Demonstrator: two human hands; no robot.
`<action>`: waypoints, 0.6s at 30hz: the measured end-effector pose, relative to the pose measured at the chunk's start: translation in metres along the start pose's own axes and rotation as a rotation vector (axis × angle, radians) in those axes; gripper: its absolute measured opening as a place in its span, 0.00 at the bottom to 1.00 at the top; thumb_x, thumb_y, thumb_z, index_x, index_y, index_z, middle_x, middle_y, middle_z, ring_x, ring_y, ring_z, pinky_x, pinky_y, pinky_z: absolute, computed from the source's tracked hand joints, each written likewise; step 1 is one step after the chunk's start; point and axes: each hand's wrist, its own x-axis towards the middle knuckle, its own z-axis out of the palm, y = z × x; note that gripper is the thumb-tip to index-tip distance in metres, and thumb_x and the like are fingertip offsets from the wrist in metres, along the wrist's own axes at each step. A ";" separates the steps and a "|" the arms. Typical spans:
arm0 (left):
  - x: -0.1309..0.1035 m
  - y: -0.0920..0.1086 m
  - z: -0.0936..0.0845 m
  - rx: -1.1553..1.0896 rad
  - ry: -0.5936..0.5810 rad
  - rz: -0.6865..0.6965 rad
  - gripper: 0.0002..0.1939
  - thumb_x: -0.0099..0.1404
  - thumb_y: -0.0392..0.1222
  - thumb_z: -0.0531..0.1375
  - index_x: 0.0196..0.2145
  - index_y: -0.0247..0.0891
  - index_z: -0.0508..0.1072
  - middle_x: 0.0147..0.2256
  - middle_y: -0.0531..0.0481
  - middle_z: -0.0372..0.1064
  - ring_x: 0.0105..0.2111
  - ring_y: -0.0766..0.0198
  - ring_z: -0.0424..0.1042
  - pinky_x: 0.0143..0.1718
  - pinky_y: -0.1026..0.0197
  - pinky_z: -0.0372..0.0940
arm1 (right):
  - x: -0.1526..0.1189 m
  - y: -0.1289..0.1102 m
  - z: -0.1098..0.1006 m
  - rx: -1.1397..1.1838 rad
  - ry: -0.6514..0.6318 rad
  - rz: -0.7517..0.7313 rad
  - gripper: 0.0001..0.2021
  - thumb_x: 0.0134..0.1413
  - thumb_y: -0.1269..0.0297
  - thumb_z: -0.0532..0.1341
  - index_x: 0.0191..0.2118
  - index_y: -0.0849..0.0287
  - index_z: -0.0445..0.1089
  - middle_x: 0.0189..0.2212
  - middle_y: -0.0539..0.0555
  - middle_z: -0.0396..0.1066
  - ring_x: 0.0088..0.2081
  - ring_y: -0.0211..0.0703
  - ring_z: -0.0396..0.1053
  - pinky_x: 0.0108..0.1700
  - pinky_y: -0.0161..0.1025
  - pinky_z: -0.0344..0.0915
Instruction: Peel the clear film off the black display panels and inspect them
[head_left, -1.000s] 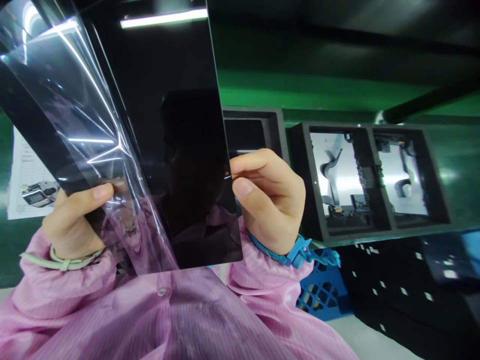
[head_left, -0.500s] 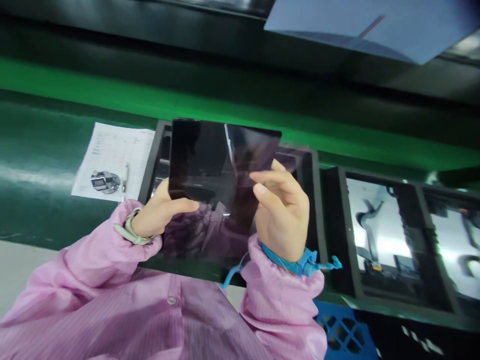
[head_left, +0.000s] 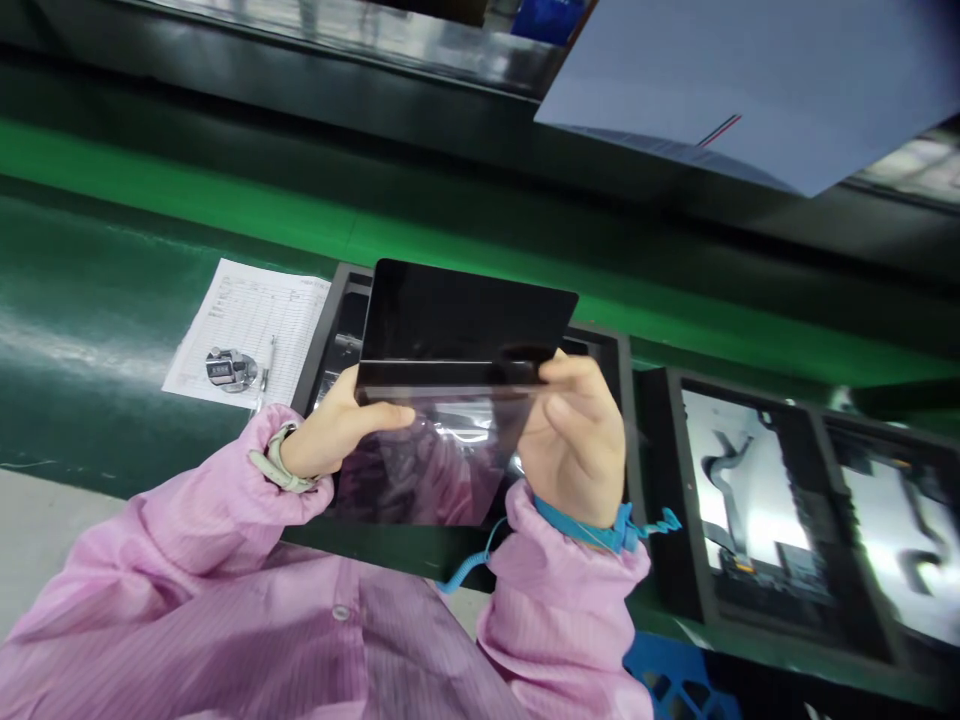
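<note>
A glossy black tablet-like screen (head_left: 457,315) is held up in front of me, its face showing reflections. My left hand (head_left: 330,428) grips its left edge, with the thumb lying across the front and the other fingers hidden behind. At the right edge is my right hand (head_left: 577,435), its bent fingers against the screen and its thumb near the front. Underneath the screen lies a black tray (head_left: 324,335), mostly covered. A blue coiled strap (head_left: 592,525) is around my right wrist.
Left of the tray, a printed sheet (head_left: 225,325) carries a silver hand counter (head_left: 231,370) and a pen (head_left: 266,370). To the right, a black divided tray (head_left: 694,500) holds silver panels with dark cables. A blue plastic crate (head_left: 667,665) stands below. A white board (head_left: 735,80) hangs above.
The screen has tilted, and its reflections have shifted. My right hand has gone from fingers over the screen's face to its right edge. My left hand keeps its hold.
</note>
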 end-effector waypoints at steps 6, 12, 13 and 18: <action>0.021 0.000 0.013 -0.227 -0.098 -0.201 0.15 0.48 0.44 0.74 0.28 0.37 0.73 0.25 0.54 0.73 0.26 0.64 0.73 0.31 0.61 0.66 | -0.004 0.001 -0.015 -0.132 -0.081 0.375 0.34 0.48 0.57 0.72 0.59 0.47 0.61 0.52 0.51 0.74 0.54 0.46 0.74 0.59 0.46 0.71; 0.033 -0.015 0.046 0.069 -0.193 -0.094 0.14 0.51 0.49 0.71 0.32 0.40 0.76 0.36 0.46 0.79 0.43 0.49 0.79 0.42 0.52 0.73 | -0.023 -0.013 -0.065 0.023 -0.077 0.522 0.29 0.45 0.53 0.74 0.53 0.50 0.69 0.55 0.54 0.76 0.55 0.52 0.76 0.57 0.49 0.74; 0.033 -0.018 0.046 0.110 -0.176 -0.038 0.13 0.51 0.47 0.71 0.35 0.42 0.78 0.40 0.46 0.80 0.48 0.47 0.78 0.46 0.50 0.73 | -0.024 -0.015 -0.076 -0.006 -0.045 0.526 0.29 0.43 0.52 0.74 0.53 0.50 0.69 0.55 0.55 0.77 0.55 0.53 0.76 0.56 0.50 0.74; 0.021 -0.020 0.000 0.289 -0.011 0.171 0.27 0.51 0.42 0.69 0.51 0.46 0.76 0.61 0.48 0.69 0.69 0.47 0.57 0.71 0.46 0.52 | -0.015 -0.014 -0.125 -0.228 0.026 0.514 0.34 0.36 0.45 0.75 0.51 0.51 0.69 0.52 0.57 0.78 0.53 0.56 0.77 0.54 0.53 0.74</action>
